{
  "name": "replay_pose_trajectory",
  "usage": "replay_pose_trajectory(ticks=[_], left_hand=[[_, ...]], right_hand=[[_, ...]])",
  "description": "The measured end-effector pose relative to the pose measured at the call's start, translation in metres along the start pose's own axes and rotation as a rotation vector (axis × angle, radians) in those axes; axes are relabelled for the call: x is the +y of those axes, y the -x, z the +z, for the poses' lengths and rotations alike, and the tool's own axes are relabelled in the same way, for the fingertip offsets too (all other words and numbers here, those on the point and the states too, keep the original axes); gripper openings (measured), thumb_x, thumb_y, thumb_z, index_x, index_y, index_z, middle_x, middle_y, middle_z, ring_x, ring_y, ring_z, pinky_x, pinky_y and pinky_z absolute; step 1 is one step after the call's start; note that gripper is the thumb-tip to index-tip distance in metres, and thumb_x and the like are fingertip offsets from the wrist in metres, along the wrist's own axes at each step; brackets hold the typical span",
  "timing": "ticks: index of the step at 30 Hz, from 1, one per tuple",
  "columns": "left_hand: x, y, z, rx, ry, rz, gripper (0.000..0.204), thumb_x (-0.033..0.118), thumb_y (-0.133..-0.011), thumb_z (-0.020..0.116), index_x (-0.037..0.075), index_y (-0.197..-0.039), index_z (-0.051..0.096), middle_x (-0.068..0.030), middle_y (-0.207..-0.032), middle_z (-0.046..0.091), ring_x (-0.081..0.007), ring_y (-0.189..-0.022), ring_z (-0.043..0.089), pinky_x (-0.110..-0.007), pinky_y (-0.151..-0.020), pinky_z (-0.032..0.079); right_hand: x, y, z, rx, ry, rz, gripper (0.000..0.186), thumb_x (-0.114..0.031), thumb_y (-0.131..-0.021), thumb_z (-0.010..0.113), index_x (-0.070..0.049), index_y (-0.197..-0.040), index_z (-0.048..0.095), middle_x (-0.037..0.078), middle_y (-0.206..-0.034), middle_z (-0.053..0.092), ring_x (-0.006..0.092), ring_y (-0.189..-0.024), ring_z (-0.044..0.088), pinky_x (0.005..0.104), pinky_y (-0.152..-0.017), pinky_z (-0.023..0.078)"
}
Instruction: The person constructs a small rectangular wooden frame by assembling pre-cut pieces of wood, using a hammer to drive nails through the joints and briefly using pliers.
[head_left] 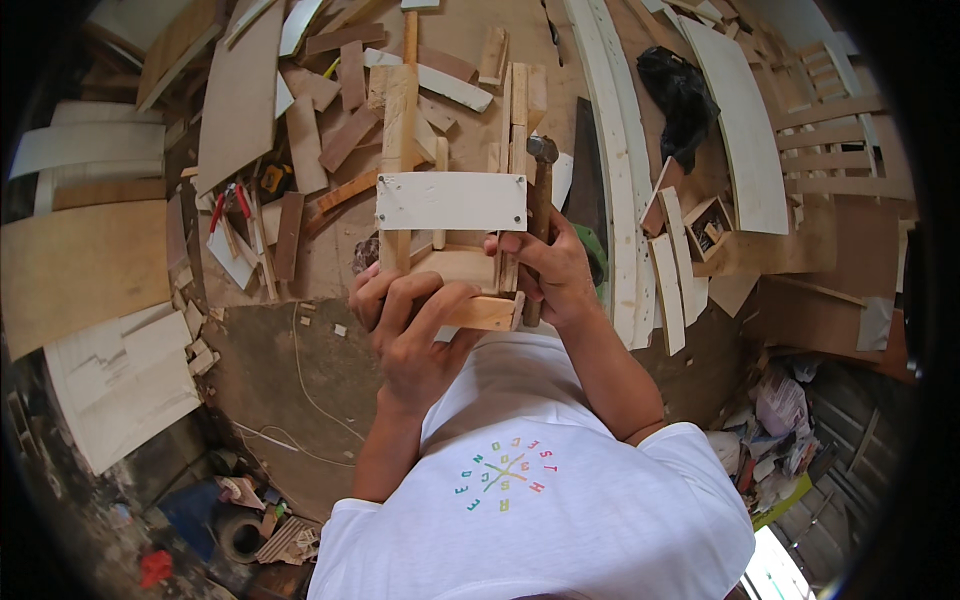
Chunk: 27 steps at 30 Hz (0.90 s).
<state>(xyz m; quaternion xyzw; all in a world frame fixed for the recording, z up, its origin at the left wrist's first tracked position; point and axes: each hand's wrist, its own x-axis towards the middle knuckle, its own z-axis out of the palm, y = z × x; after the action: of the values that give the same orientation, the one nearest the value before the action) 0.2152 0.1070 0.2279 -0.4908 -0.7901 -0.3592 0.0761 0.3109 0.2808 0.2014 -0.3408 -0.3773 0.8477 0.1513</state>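
— Wood everywhere on my feed: a small wooden frame (450,235) sits at the centre of the frame, a white rectangular panel (451,201) fixed across its top face.

— Where are the hands?

— I see the left hand (412,325) just below centre, fingers curled tight over the near wooden block (487,312) at the frame's lower edge. The right hand (548,268), a touch right of centre, is closed round the handle of a hammer (541,195); its metal head (542,150) stands up beside the panel's right end.

— And around it?

— Offcuts and planks (320,110) litter the bench (320,360) across the upper left. Long pale curved strips (620,170) run down the upper right, a black bag (680,95) beside them, and a small open wooden box (710,225) sits at the right. A thin cord (300,375) trails over the bench at lower left.
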Motion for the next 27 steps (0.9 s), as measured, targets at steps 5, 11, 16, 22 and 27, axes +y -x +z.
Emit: replay_pose_trajectory(ticks=[5,11,16,22,27], left_hand=[[0.001,-0.005,0.003,0.002,-0.002,-0.015,0.045,0.054,-0.073,0.087,0.017,-0.097,0.079,-0.0015,-0.097,0.061,-0.0288,-0.105,0.053,-0.052,-0.105,0.039],[0.003,-0.007,0.003,-0.012,-0.006,-0.029,0.038,0.044,-0.073,0.089,0.019,-0.099,0.078,-0.0013,-0.1,0.06,-0.0282,-0.107,0.052,-0.053,-0.107,0.038],[0.007,0.003,0.001,-0.025,-0.006,-0.074,0.034,0.031,-0.069,0.09,0.02,-0.1,0.078,0.0,-0.102,0.061,-0.027,-0.111,0.051,-0.053,-0.11,0.036],[0.003,0.006,0.003,0.023,0.016,-0.083,0.03,0.03,-0.072,0.088,0.021,-0.1,0.079,0.0013,-0.101,0.06,-0.0263,-0.109,0.05,-0.054,-0.11,0.037],[-0.006,0.02,0.003,0.074,-0.067,0.042,0.025,0.033,-0.076,0.087,0.027,-0.098,0.078,0.005,-0.1,0.059,-0.0239,-0.109,0.047,-0.051,-0.111,0.035]], right_hand=[[-0.006,0.0,0.0,0.012,0.07,-0.001,0.042,-0.013,-0.083,0.079,-0.002,-0.119,0.061,0.01,-0.098,0.076,0.0022,-0.044,0.045,0.0164,-0.037,0.034],[-0.017,0.007,-0.004,-0.043,0.044,0.067,0.07,-0.018,-0.083,0.088,-0.003,-0.143,0.056,0.002,-0.096,0.076,0.0007,-0.049,0.048,0.0179,-0.039,0.034],[-0.021,0.012,0.001,-0.073,0.129,0.073,0.066,-0.021,-0.085,0.088,-0.003,-0.141,0.058,0.0,-0.094,0.076,0.0004,-0.048,0.048,0.0183,-0.038,0.034],[-0.015,0.011,0.004,-0.041,0.18,0.08,0.052,-0.021,-0.085,0.086,-0.002,-0.126,0.063,0.003,-0.1,0.078,0.0006,-0.045,0.044,0.019,-0.037,0.033],[-0.009,0.022,0.004,-0.06,0.16,0.075,0.069,-0.026,-0.081,0.092,-0.002,-0.138,0.06,0.002,-0.093,0.076,0.0022,-0.05,0.05,0.0199,-0.04,0.039]])
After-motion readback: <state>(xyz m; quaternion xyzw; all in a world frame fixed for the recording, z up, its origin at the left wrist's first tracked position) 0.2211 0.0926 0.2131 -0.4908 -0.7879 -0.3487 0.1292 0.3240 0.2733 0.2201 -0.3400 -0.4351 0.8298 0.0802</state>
